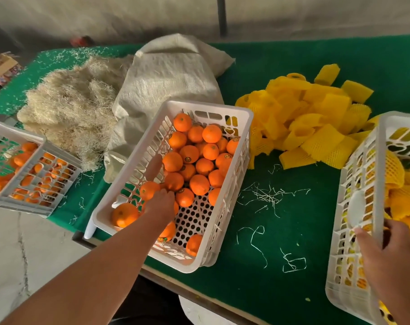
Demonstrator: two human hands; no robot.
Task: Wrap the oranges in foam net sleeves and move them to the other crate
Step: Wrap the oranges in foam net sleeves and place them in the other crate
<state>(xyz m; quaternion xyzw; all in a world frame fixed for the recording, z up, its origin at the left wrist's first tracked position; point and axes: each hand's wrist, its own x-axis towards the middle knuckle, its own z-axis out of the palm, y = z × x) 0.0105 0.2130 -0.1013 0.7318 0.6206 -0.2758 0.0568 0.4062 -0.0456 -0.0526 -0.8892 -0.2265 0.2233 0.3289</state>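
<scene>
A white crate in the middle of the table holds several bare oranges. My left hand reaches down into it, its fingers curled over an orange that it mostly hides. To the right stands a second white crate, which holds oranges wrapped in yellow foam net sleeves. My right hand grips this crate's near left rim, thumb outside and fingers inside. A heap of loose yellow foam net sleeves lies behind, between the two crates.
A third crate with oranges sits at the table's left edge. Behind it lie a pile of straw and a cloth sack. Thin shreds litter the green table cover.
</scene>
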